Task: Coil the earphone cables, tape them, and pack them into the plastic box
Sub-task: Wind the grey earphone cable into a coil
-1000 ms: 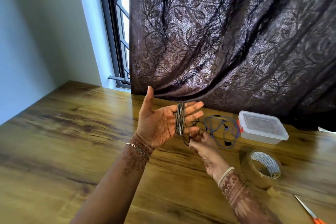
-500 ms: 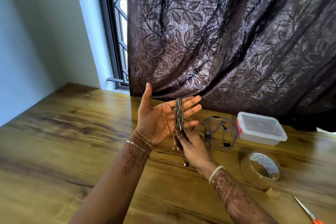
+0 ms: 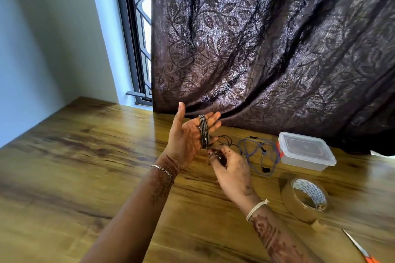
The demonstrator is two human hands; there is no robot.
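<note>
**Clerk:** Item one, near edge of the surface [image 3: 85, 177]: scissors [image 3: 354, 243], orange handle, partly out of view. Item two: roll of brown tape [image 3: 288, 200], lying flat near them.

**Checker:** And the hands?

**Clerk:** Right hand [image 3: 232, 170]: fingers curled, pinching the loose tail of the dark earphone cable [image 3: 203, 132] just below the left palm. Left hand [image 3: 186, 139]: palm up, fingers straight, thumb raised, gripping nothing. The cable sits as a narrow band of turns round its four fingers. The unwound rest trails onto the surface behind the right hand.

**Checker:** How is the winding best done?

**Clerk:** My judgement:
- Hold the left fingers straight and together so the turns lie side by side.
- Feed the tail with light, even pull. Too tight and the coil may not slide off; too slack and the turns could spill.
- Pinch the band across its middle before slipping it free for taping.

**Checker:** Further back?

**Clerk:** Blue earphone cable [image 3: 258, 156]: loose and uncoiled, between the hands and the box. Clear plastic box [image 3: 305, 153]: lid on, orange clip, just beside it. It needs opening before packing. Behind: dark leaf-patterned curtain [image 3: 277, 49] and window [image 3: 136, 38].
</note>
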